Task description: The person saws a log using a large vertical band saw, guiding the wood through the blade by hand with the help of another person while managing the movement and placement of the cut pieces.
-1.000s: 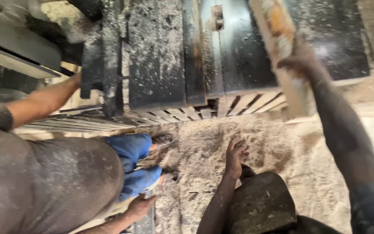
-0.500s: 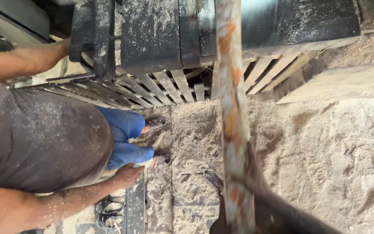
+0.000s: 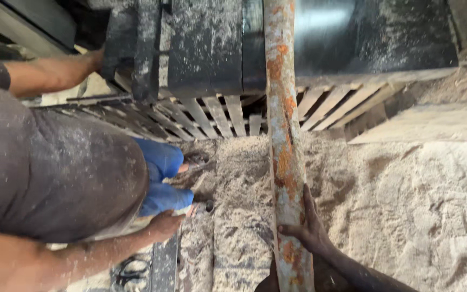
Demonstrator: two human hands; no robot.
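My right hand [image 3: 310,230] wraps its grip round the rusty pipe [image 3: 283,140], which stands from near centre up toward the dark machine [image 3: 255,43] above the sawdust floor [image 3: 406,205]. I'd keep it steady, clear of the co-worker's hand [image 3: 164,224]. My left hand isn't visible.

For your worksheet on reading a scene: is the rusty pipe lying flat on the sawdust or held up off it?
Held up. The rusty pipe crosses above the sawdust, with the right hand wrapped around its lower part.
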